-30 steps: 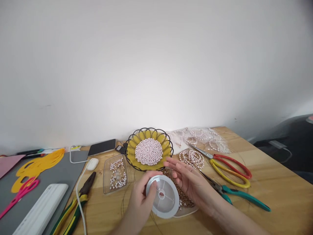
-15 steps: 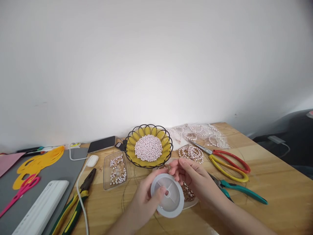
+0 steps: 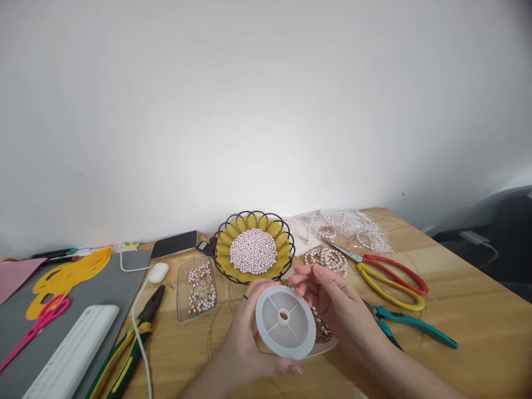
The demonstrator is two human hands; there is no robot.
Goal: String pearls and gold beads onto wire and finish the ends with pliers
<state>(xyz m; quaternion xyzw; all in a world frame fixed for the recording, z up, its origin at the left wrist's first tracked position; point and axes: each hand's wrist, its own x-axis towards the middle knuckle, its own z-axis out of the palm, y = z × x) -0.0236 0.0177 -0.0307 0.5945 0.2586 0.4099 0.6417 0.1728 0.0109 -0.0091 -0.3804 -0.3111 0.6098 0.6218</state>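
Note:
My left hand (image 3: pixel 249 338) grips a translucent white plastic spool (image 3: pixel 271 327) by its rim, thumb below and fingers above, its round face toward me. Just right of the spool, my right hand (image 3: pixel 328 291) has its thumb and fingertips pinched together; a thread between them is too fine to make out. Behind the spool and partly covered by it lies a clear tray (image 3: pixel 326 348) with bronze-coloured beads (image 3: pixel 321 327). A yellow basket with a black wire rim (image 3: pixel 220 252) stands beyond my hands, full of pale pink pearl beads (image 3: pixel 253 251).
A clear box (image 3: pixel 182 293) of pearls and gold bits is at left, near green-yellow pliers (image 3: pixel 143 327), a white cable (image 3: pixel 139 338), a phone (image 3: pixel 174 244) and pink scissors (image 3: pixel 39 327). At right lie red-yellow scissors (image 3: pixel 390 280), teal pliers (image 3: pixel 415 324) and pearl strands (image 3: pixel 326 259).
My left thumb has moved off the spool's centre to its lower edge, and the spool's face has turned more toward me. My right hand stays pinched beside it.

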